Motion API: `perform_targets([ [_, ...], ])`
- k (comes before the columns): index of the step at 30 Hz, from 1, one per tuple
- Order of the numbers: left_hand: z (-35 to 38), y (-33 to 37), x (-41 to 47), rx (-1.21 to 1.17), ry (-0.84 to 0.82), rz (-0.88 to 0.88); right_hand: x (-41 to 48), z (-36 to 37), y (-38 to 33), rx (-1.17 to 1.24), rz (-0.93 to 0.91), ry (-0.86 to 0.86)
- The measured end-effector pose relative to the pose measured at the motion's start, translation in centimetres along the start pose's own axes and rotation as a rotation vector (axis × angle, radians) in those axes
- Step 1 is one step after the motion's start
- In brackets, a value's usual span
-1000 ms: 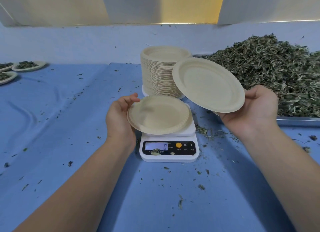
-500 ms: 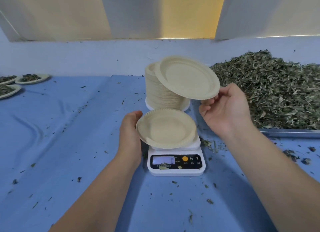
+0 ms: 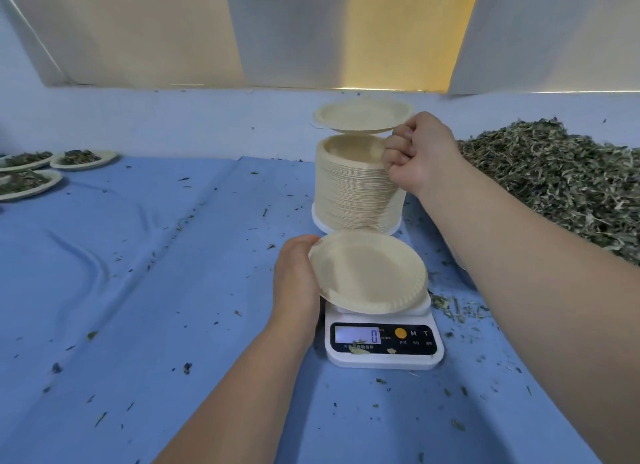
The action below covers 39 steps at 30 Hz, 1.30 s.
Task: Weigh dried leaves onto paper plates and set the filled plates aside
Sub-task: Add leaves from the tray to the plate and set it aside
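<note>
– So, what is the left grip (image 3: 298,276) doing?

– It is curling round the left rim of a paper plate (image 3: 369,273) and holding it tilted over the platform of the scale (image 3: 384,345). I cannot tell whether the plate is resting on the platform. The display (image 3: 356,335) is showing 0.

– And the right grip (image 3: 419,151)?

– Its fingers are curling tight and pinching the right rim of a second plate (image 3: 363,115). That plate is hanging level just above the stack of plates (image 3: 353,186), with a gap showing between them. The stack is standing on the blue-covered counter (image 3: 138,255), right behind the scale.

– Where are the dried leaves (image 3: 554,179) lying?

– They are lying in a big heap to the right of the stack, beyond the right forearm (image 3: 519,273). Three filled plates (image 3: 107,157) are sitting close together at the far left of the counter, well apart from the scale. Loose crumbs (image 3: 187,368) are lying scattered over the counter around it.
</note>
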<state>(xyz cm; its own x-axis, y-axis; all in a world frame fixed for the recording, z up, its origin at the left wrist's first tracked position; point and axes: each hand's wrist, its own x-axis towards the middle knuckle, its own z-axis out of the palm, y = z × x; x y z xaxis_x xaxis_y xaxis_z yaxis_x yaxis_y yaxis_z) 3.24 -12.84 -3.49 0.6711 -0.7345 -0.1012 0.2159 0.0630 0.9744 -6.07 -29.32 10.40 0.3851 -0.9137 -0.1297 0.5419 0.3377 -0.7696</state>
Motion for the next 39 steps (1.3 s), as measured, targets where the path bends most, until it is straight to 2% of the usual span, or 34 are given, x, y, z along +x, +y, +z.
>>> perform_targets([
  [7,0.0,0.0,-0.2,-0.002,0.078,0.031,1.5,1.1,-0.7,-0.212,0.211,0.133],
  [15,0.3,-0.2,0.0,0.009,0.098,0.061,0.3,0.0,-1.2,-0.453,0.241,0.040],
  [19,0.2,-0.1,-0.1,0.022,0.107,0.060,-0.9,-1.1,-2.1,-0.534,0.195,0.029],
  [23,-0.1,0.1,-0.3,0.054,0.090,0.035,-2.6,-3.1,-2.3,-0.440,0.117,-0.072],
  [25,-0.2,0.2,-0.5,0.066,0.075,0.028,-3.1,-4.7,-2.0,-0.414,0.045,-0.049],
  [27,-0.2,0.2,-0.7,0.070,0.070,0.033,-3.4,-6.6,-1.2,-0.475,-0.060,0.058],
  [29,-0.2,0.1,-0.8,0.057,0.076,0.034,-4.0,-8.9,-0.7,-0.757,-0.269,0.200],
  [32,-0.1,0.0,-0.5,0.050,0.068,0.020,-4.8,-14.3,0.3,-1.635,-0.692,0.279],
  [33,-0.1,0.0,-0.5,0.046,0.059,0.024,-5.1,-16.0,0.5,-1.823,-0.740,0.293],
  [35,0.0,0.2,-0.8,0.030,0.027,0.040,-5.1,-18.1,0.9,-1.952,-0.593,0.330],
  [37,0.0,0.6,-0.9,0.036,0.000,0.051,-4.5,-18.3,1.3,-1.987,-0.296,0.339],
  [39,0.0,0.6,-1.0,0.055,-0.007,0.048,-4.4,-18.1,1.2,-2.052,-0.098,0.306],
])
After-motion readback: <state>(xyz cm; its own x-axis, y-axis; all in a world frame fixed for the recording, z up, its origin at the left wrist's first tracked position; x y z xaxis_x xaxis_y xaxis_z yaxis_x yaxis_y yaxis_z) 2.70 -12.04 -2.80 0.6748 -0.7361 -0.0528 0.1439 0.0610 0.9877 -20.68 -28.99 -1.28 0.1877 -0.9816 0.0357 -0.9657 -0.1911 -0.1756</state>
